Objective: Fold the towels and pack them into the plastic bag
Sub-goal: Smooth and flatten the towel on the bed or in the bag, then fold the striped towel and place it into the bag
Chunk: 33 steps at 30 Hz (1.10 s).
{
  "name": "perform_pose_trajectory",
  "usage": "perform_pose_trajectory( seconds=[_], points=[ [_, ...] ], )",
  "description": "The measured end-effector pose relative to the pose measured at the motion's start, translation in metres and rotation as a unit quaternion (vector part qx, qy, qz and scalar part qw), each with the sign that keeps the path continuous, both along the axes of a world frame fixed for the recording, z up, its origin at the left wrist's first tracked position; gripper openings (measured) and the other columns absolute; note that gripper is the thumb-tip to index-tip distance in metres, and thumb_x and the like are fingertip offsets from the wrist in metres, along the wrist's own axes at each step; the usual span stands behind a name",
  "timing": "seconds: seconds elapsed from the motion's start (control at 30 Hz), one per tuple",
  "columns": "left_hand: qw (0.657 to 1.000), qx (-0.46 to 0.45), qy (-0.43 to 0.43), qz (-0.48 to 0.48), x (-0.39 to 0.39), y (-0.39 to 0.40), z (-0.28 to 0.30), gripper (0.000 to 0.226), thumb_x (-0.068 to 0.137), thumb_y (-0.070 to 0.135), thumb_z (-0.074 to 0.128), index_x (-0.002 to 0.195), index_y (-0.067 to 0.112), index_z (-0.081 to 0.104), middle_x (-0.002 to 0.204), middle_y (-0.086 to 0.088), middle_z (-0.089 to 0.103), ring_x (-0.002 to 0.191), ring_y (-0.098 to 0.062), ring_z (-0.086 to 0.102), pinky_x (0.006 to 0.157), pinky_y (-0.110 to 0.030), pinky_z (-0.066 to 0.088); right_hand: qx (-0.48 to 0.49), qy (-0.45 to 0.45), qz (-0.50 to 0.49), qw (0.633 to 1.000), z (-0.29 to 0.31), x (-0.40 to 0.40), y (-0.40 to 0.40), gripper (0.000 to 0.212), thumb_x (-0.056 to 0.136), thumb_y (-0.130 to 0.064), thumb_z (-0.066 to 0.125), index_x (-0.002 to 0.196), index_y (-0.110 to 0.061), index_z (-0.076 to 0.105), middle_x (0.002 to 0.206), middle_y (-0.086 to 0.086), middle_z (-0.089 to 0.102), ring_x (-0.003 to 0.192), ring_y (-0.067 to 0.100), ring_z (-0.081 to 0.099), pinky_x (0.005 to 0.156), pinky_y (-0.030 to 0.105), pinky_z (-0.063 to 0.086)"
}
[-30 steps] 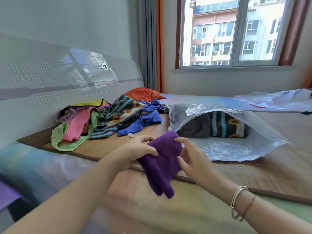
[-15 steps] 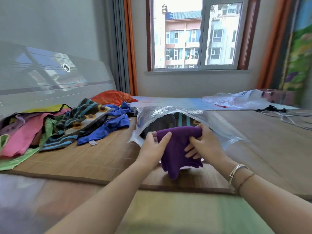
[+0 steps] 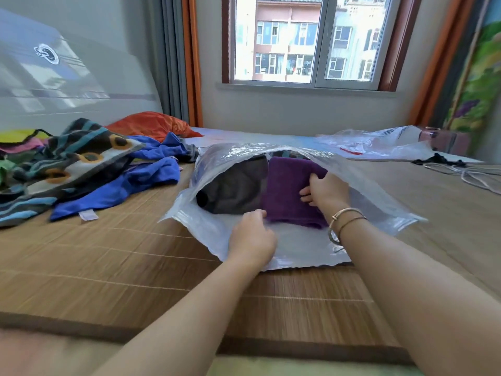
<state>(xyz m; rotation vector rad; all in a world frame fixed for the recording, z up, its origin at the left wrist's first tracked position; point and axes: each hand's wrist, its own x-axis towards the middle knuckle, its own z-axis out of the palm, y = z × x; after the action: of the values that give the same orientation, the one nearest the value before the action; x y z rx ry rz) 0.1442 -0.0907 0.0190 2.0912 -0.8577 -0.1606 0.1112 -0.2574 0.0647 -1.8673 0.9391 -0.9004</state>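
Bamboo matting [image 3: 113, 256] covers the bed beneath a bright window [image 3: 311, 39], and on it lies the clear plastic bag [image 3: 298, 251], mouth facing six o'clock. Inside that mouth sits the folded purple towel [image 3: 287, 191], pressed against a dark rolled towel [image 3: 233, 188] at its nine o'clock. The right hand [image 3: 325, 189] rests on the purple towel's three o'clock side, fingers curled onto the cloth with the bag's upper film draped over the wrist. The left hand [image 3: 252, 237] is at the towel's seven o'clock corner, fingertips bent on the bag's lower sheet; whether it pinches the film or the towel's hem I cannot tell. Terry like this looks light, soft and floppy, so holding both folded edges should keep the fold together. The film seems thin and slippery. Further out, at ten o'clock, unfolded towels wait: blue [image 3: 130, 183], striped [image 3: 67, 164], orange [image 3: 151, 126].
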Motion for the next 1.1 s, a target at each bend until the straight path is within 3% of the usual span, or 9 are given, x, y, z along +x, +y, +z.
perform_pose_trajectory(
  seconds=[0.07, 0.13, 0.2, 0.27, 0.33, 0.6, 0.87, 1.03, 1.1],
  points=[
    [0.985, 0.145, -0.094, -0.014, -0.001, -0.003, -0.017, 0.048, 0.100, 0.032, 0.035, 0.147, 0.027, 0.032, 0.156, -0.003, 0.028, 0.143, -0.032, 0.024, 0.117, -0.047, 0.020, -0.103, 0.063, -0.016, 0.993, -0.007, 0.004, -0.004, 0.043, 0.092, -0.031, 0.050, 0.122, 0.000, 0.048, 0.101, 0.019, 0.069, 0.100, 0.038, 0.064, 0.098, 0.050, 0.045],
    [0.961, 0.235, -0.143, -0.024, -0.003, -0.004, -0.029, 0.053, 0.101, 0.046, 0.022, 0.153, 0.034, 0.017, 0.163, -0.001, 0.007, 0.148, -0.033, -0.001, 0.119, -0.050, 0.000, -0.194, 0.131, 0.043, 0.971, -0.021, 0.001, 0.006, 0.071, 0.093, -0.023, 0.055, 0.150, -0.013, 0.014, 0.113, 0.019, 0.062, 0.105, 0.036, 0.060, 0.100, 0.047, 0.041],
    [0.952, 0.262, -0.158, -0.025, -0.003, -0.005, -0.034, 0.056, 0.100, 0.053, 0.015, 0.154, 0.037, 0.006, 0.163, 0.001, -0.004, 0.148, -0.032, -0.010, 0.118, -0.052, -0.006, -0.256, 0.218, 0.106, 0.936, -0.040, -0.002, 0.013, 0.083, 0.093, -0.024, 0.057, 0.153, -0.027, -0.001, 0.134, 0.020, 0.047, 0.124, 0.037, 0.047, 0.103, 0.054, 0.038],
    [0.944, 0.283, -0.169, -0.024, -0.004, -0.005, -0.034, 0.057, 0.099, 0.055, 0.011, 0.153, 0.039, 0.000, 0.162, 0.002, -0.009, 0.148, -0.032, -0.013, 0.116, -0.056, -0.009, -0.282, 0.343, 0.122, 0.888, -0.054, -0.003, 0.012, 0.076, 0.098, -0.033, 0.048, 0.152, -0.036, -0.005, 0.159, 0.012, 0.009, 0.146, 0.035, 0.011, 0.111, 0.065, 0.019],
    [0.939, 0.297, -0.171, -0.026, -0.006, -0.004, -0.034, 0.057, 0.099, 0.056, 0.008, 0.152, 0.041, -0.003, 0.162, 0.002, -0.011, 0.148, -0.032, -0.015, 0.114, -0.059, -0.012, -0.269, 0.392, 0.132, 0.869, -0.054, 0.001, 0.008, 0.069, 0.101, -0.042, 0.036, 0.149, -0.044, -0.013, 0.161, 0.006, -0.013, 0.148, 0.031, -0.009, 0.110, 0.070, 0.008],
    [0.932, 0.312, -0.181, -0.034, -0.008, -0.002, -0.033, 0.055, 0.099, 0.057, 0.008, 0.152, 0.044, -0.001, 0.162, 0.000, -0.011, 0.147, -0.033, -0.016, 0.112, -0.062, -0.014, -0.238, 0.429, 0.119, 0.863, -0.048, 0.044, 0.006, 0.074, 0.097, -0.055, 0.032, 0.147, -0.043, -0.021, 0.157, 0.007, -0.028, 0.145, 0.034, -0.021, 0.107, 0.073, -0.002],
    [0.953, 0.260, -0.155, -0.024, -0.013, 0.003, -0.028, 0.052, 0.100, 0.053, 0.017, 0.150, 0.042, 0.018, 0.163, 0.000, 0.007, 0.149, -0.033, -0.002, 0.114, -0.060, -0.006, -0.238, 0.399, 0.150, 0.873, -0.035, -0.006, 0.017, 0.073, 0.096, -0.046, 0.039, 0.151, -0.041, -0.008, 0.161, 0.013, -0.009, 0.148, 0.035, -0.004, 0.116, 0.061, 0.006],
    [0.990, 0.056, -0.128, -0.001, -0.039, 0.032, -0.011, 0.038, 0.100, 0.029, 0.039, 0.136, 0.025, 0.051, 0.140, 0.005, 0.053, 0.130, -0.018, 0.045, 0.117, -0.044, 0.019, -0.249, 0.341, 0.169, 0.891, -0.041, -0.072, 0.064, 0.069, 0.098, -0.028, 0.041, 0.154, -0.034, 0.001, 0.161, 0.016, 0.006, 0.148, 0.032, 0.008, 0.118, 0.047, 0.018],
    [0.996, -0.041, -0.081, -0.002, -0.054, 0.060, -0.006, 0.035, 0.097, 0.021, 0.045, 0.129, 0.023, 0.058, 0.127, 0.006, 0.062, 0.117, -0.016, 0.056, 0.102, -0.033, 0.039, -0.271, 0.298, 0.190, 0.896, -0.039, -0.094, 0.090, 0.069, 0.096, -0.025, 0.045, 0.154, -0.031, 0.008, 0.160, 0.013, 0.013, 0.148, 0.027, 0.014, 0.117, 0.040, 0.021]
  ],
)
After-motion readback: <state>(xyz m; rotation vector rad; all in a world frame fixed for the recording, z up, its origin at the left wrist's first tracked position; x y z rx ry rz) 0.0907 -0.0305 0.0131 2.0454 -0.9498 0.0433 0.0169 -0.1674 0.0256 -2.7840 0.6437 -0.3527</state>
